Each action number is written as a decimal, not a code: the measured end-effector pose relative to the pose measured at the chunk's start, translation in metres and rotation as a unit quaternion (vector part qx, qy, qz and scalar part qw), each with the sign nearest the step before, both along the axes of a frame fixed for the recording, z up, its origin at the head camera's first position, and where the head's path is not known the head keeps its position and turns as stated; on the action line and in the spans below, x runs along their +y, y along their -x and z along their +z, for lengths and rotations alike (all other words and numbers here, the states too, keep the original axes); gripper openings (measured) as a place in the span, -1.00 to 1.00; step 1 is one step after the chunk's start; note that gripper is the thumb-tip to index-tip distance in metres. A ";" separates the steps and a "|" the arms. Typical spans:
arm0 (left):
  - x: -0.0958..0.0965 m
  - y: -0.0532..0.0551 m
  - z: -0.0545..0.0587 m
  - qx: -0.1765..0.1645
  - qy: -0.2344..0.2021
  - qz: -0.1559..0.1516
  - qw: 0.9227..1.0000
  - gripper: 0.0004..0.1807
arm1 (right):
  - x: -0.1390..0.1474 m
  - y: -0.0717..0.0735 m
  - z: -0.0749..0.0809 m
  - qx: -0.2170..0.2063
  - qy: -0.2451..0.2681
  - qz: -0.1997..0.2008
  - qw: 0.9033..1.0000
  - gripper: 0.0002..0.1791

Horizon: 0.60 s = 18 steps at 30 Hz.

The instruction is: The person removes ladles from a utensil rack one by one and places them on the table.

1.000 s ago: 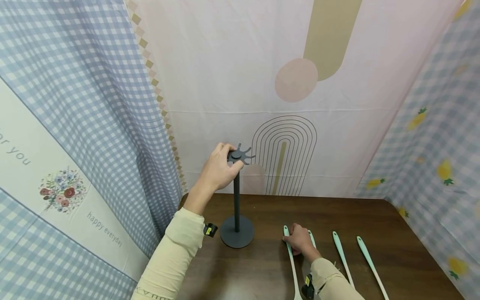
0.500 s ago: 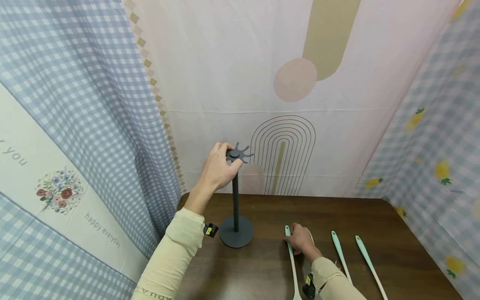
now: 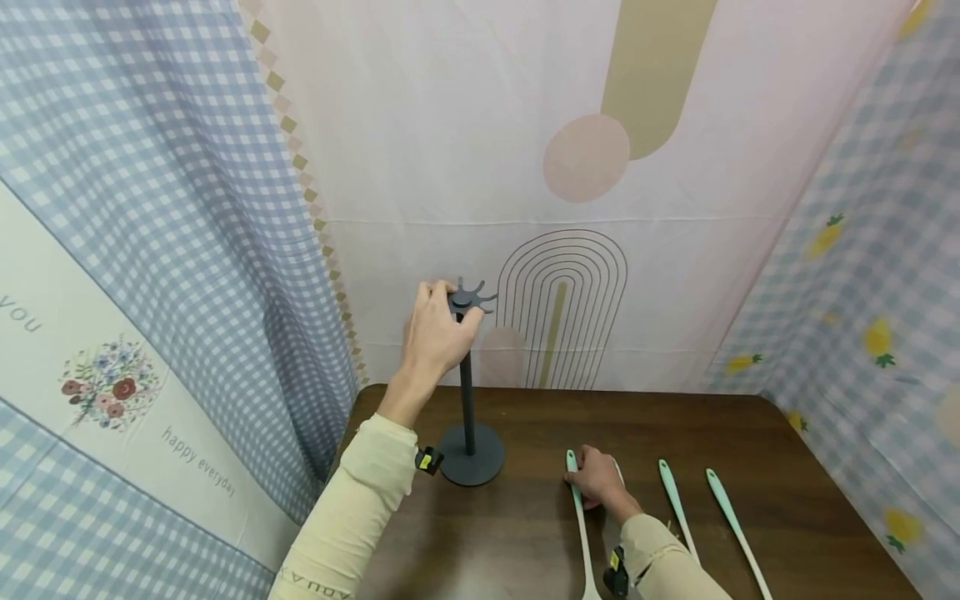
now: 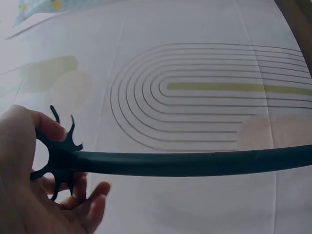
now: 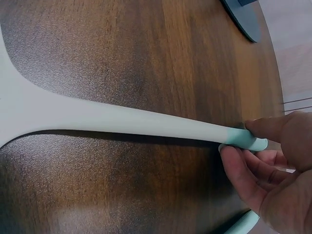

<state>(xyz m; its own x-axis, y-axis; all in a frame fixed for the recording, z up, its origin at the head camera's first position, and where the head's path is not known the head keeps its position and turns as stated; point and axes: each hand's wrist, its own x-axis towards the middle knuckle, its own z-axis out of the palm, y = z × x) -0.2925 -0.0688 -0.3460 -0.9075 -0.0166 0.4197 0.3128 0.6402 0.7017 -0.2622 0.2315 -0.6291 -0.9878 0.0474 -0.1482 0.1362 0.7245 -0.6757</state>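
Observation:
A dark grey utensil stand (image 3: 468,400) with a hooked top and round base (image 3: 472,467) stands toward the back left of the table, its pole leaning slightly left. My left hand (image 3: 438,333) grips the stand's hooked top; in the left wrist view the thumb and fingers lie around the hooks (image 4: 61,151). Low in the head view, my right hand (image 3: 597,479) pinches the mint end of a white kitchen utensil (image 5: 161,124) between thumb and fingers. This utensil lies along the table, and its wide pale head is cut off by the right wrist view's edge.
Two more mint-handled utensils (image 3: 675,500) (image 3: 735,525) lie to the right on the brown wooden table (image 3: 525,533). Another mint handle (image 5: 243,224) lies beside the right hand, mostly hidden. A printed cloth (image 3: 420,167) hangs behind the table, with checked cloths at both sides.
The stand, gripped at its top by my left hand, has shifted slightly back and now leans left. My right hand stays nearly in place on the utensil.

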 end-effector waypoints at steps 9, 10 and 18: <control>0.002 -0.006 0.009 -0.038 0.036 0.002 0.999 -0.35 | -0.002 -0.004 0.004 -0.007 0.008 -0.002 1.000 -0.64; 0.002 -0.007 0.010 -0.043 0.036 0.004 0.998 -0.35 | -0.002 -0.004 0.005 -0.013 0.012 -0.001 1.000 -0.64; -0.001 -0.011 0.023 -0.067 0.061 -0.017 0.996 -0.04 | -0.003 -0.008 0.039 -0.087 -0.005 0.049 0.995 -0.47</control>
